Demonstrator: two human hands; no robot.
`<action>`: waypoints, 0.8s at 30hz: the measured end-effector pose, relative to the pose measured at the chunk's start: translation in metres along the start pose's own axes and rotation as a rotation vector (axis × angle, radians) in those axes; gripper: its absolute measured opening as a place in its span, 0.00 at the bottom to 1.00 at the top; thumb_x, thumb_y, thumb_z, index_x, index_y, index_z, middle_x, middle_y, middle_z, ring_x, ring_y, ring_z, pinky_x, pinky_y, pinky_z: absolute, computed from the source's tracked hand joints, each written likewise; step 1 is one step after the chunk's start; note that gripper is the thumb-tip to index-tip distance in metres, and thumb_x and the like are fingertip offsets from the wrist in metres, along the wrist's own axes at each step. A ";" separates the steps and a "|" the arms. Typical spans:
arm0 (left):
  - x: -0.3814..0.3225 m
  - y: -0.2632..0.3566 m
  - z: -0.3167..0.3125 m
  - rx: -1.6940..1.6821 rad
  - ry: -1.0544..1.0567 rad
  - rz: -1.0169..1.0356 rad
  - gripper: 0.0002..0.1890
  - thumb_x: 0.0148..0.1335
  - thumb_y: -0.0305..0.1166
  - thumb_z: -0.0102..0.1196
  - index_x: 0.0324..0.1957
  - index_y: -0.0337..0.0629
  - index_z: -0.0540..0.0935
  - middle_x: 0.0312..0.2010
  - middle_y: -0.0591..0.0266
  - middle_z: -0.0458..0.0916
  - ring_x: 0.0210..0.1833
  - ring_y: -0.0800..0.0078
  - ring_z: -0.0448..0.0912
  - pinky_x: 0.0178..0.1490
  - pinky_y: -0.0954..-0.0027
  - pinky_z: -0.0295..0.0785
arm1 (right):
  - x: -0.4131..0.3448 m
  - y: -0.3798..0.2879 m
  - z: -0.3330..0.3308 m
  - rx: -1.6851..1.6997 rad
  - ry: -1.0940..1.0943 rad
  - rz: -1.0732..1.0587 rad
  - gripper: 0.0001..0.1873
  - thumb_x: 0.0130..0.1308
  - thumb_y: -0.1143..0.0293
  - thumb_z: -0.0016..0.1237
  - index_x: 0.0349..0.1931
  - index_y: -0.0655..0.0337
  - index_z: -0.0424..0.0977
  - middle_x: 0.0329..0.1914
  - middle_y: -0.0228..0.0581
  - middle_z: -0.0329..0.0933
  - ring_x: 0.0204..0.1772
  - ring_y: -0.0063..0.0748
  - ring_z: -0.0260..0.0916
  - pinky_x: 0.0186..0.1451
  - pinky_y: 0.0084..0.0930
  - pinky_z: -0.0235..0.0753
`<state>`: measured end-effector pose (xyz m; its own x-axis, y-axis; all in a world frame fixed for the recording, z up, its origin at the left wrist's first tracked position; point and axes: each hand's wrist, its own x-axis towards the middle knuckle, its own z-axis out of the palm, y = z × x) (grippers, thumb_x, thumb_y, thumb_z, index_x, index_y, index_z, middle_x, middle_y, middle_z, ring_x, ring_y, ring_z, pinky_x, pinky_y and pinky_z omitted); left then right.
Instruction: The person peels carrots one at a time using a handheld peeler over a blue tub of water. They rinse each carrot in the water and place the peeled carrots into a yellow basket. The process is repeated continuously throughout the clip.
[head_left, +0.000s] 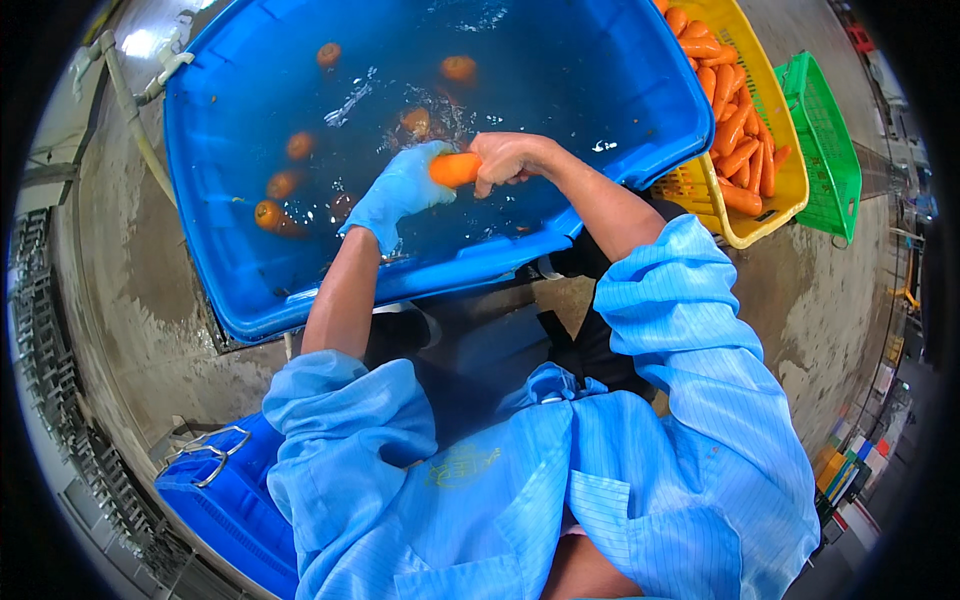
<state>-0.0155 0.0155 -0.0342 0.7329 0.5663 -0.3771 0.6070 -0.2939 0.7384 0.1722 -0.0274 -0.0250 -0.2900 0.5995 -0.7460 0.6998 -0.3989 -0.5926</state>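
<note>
A large blue plastic tub of water lies before me. Over it my left hand, in a thin light-blue glove, grips one end of an orange carrot. My bare right hand is closed around the carrot's other end; some of its fingers are hidden. Several more carrots sit partly under the cloudy water, among them a carrot near the tub's left wall and a carrot farther back. Splashes and ripples show just beyond my hands.
To the right of the tub stands a yellow plastic crate piled with carrots. Past it is a green crate. A blue plastic container with metal handles lies at the lower left. Pale pipes stand by the tub's left side. The floor looks wet.
</note>
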 end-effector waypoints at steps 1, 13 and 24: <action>0.000 -0.004 -0.001 -0.044 0.026 0.013 0.34 0.40 0.27 0.67 0.55 0.37 0.74 0.46 0.49 0.79 0.47 0.58 0.78 0.54 0.66 0.71 | 0.000 0.001 0.000 0.059 0.000 -0.002 0.12 0.43 0.71 0.59 0.28 0.63 0.71 0.12 0.29 0.65 0.10 0.21 0.61 0.12 0.21 0.61; -0.012 -0.005 -0.029 -0.682 -0.160 -0.228 0.31 0.56 0.32 0.61 0.61 0.34 0.67 0.49 0.53 0.75 0.42 0.71 0.78 0.39 0.75 0.79 | 0.001 0.000 -0.004 -0.350 0.409 -0.064 0.25 0.38 0.61 0.61 0.41 0.60 0.76 0.30 0.43 0.79 0.33 0.40 0.78 0.31 0.33 0.75; -0.015 -0.004 -0.029 -0.622 0.077 -0.154 0.21 0.61 0.37 0.52 0.51 0.32 0.78 0.40 0.51 0.80 0.31 0.69 0.80 0.29 0.78 0.78 | -0.001 -0.008 0.000 -0.402 0.356 0.039 0.22 0.36 0.62 0.56 0.35 0.61 0.78 0.28 0.46 0.78 0.35 0.45 0.77 0.37 0.37 0.76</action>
<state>-0.0373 0.0308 -0.0152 0.6136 0.6270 -0.4800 0.3945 0.2832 0.8742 0.1673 -0.0249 -0.0194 -0.0685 0.8157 -0.5744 0.9205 -0.1704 -0.3517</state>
